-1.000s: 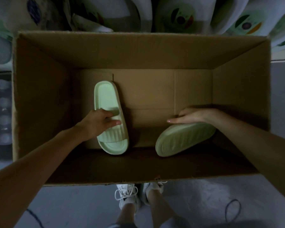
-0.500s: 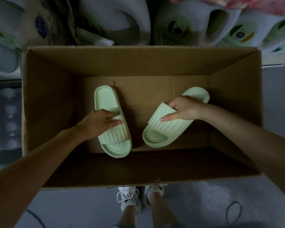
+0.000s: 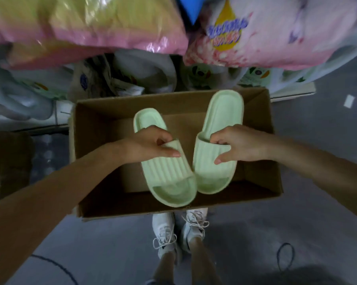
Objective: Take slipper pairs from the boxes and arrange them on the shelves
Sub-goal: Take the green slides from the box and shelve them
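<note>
Two pale green slide slippers hang above the open cardboard box (image 3: 95, 159), toes toward me and touching at the front. My left hand (image 3: 151, 145) grips the ribbed strap of the left slipper (image 3: 169, 177), thumb on top and fingers tucked under. My right hand (image 3: 237, 142) pinches the strap of the right slipper (image 3: 221, 122) the same way. Beneath them only the box's brown bottom shows.
Bulky plastic-wrapped packs, pink and yellow (image 3: 81, 23) and pink and white (image 3: 266, 31), are stacked behind the box above white bags (image 3: 144, 73). My white sneakers (image 3: 165, 233) stand on grey floor at the box's near edge. A dark cable loop (image 3: 284, 258) lies at the right.
Both hands have lifted the slippers from the box bottom to above its rim. The right slipper was turned strap side up. The view has risen, bringing the packs behind into sight.
</note>
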Motion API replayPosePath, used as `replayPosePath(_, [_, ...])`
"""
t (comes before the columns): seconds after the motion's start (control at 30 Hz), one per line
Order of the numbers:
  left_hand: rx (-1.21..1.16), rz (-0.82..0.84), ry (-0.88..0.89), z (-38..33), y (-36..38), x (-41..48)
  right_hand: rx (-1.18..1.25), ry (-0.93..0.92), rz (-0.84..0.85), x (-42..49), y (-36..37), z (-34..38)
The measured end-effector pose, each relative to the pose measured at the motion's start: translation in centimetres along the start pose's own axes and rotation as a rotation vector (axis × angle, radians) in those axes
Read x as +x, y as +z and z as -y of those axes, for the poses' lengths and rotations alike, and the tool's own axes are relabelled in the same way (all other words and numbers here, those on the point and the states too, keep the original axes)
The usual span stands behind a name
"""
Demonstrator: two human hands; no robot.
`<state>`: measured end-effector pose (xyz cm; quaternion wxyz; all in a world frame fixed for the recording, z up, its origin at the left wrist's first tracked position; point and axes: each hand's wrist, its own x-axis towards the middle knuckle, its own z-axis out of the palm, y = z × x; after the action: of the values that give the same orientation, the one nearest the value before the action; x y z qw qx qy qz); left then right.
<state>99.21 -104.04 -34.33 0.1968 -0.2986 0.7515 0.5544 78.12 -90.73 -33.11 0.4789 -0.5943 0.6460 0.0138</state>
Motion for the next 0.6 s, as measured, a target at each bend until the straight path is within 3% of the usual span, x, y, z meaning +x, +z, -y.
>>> replayPosePath(0.2, [-0.175, 0.043, 0.136, -11.3, -3.2, -5.3, -0.022, -0.055, -0.251, -9.7, -6.8, 4.5])
replayPosePath(0.4, [-0.226, -0.072, 0.338, -24.6, -5.0, -9.3, -0.045, -0.149, -0.444, -20.6, -16.7, 7.2])
replayPosePath(0.6, [-0.116, -0.16, 0.515, -36.6, -7.7, -9.1, -0.064, -0.187, -0.49, -28.3, -27.5, 6.4])
